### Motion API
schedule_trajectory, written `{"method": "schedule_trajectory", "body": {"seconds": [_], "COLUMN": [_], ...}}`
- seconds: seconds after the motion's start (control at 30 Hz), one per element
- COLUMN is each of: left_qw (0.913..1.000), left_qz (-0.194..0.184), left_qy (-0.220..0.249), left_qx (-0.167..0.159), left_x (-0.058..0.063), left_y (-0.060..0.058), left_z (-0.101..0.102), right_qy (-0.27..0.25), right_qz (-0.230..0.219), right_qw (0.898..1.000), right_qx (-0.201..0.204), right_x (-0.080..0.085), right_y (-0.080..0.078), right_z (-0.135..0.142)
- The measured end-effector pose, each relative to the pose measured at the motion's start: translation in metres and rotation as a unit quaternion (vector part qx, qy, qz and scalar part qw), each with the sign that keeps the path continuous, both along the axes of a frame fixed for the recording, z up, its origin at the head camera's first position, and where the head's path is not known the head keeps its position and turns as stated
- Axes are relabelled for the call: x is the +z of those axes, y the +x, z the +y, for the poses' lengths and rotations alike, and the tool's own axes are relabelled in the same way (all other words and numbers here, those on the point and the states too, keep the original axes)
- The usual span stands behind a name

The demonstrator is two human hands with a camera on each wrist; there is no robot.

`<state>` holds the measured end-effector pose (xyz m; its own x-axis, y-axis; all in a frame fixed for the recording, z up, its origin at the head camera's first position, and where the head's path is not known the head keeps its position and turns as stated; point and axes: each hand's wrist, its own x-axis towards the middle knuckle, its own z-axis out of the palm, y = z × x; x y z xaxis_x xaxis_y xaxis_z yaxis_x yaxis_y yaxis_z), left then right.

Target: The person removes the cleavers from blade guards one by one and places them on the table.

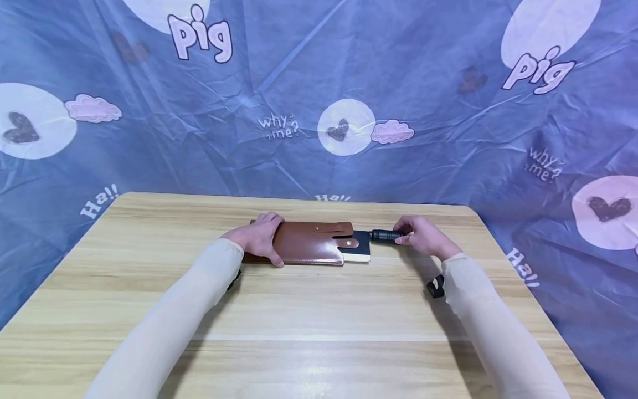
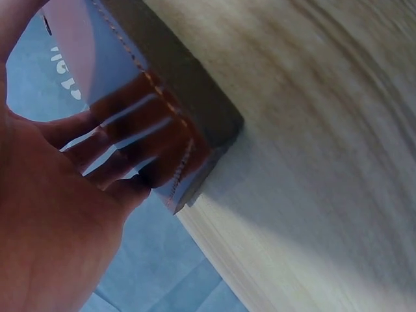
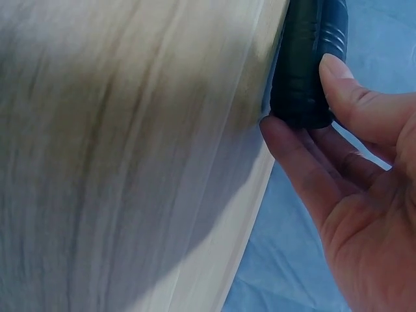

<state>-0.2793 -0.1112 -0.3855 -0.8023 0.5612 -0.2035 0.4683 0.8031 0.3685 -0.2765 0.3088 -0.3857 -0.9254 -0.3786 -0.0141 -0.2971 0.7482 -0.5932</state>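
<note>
A brown leather sheath (image 1: 309, 246) lies flat on the table, with a snap strap at its right end. Out of that end shows part of a cleaver (image 1: 361, 254), its blade black with a pale edge along the near side. My left hand (image 1: 258, 239) grips the sheath's left part, thumb at the near edge and fingers over the far side; the stitched end of the sheath (image 2: 188, 84) fills the top of the left wrist view. The ridged black handle (image 3: 302, 78) is pinched near its end between the thumb and fingers of my right hand (image 1: 421, 235). Most of the blade is hidden.
The light wooden table (image 1: 319, 316) reaches to a blue printed cloth (image 1: 279, 72) hanging behind and at the sides. A small black device (image 1: 436, 286) is at the right wrist, and another is partly seen at the left wrist.
</note>
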Motion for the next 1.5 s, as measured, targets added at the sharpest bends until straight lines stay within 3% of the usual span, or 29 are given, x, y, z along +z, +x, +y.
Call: {"method": "schedule_trajectory", "body": {"seconds": [0.57, 1.5], "left_qw": [0.9994, 0.9994], "left_qz": [0.019, 0.012], "left_qy": [0.026, 0.032], "left_qx": [-0.008, -0.009], "left_x": [-0.0028, -0.0014], "left_y": [0.0011, -0.0021], "left_z": [-0.0008, -0.0038], "right_qy": [-0.011, -0.005], "right_qz": [0.001, 0.001], "right_qw": [1.0, 1.0], "right_qx": [0.006, -0.008], "right_x": [0.0004, 0.0026], "right_y": [-0.0004, 0.0034], "right_z": [0.0042, 0.0041]}}
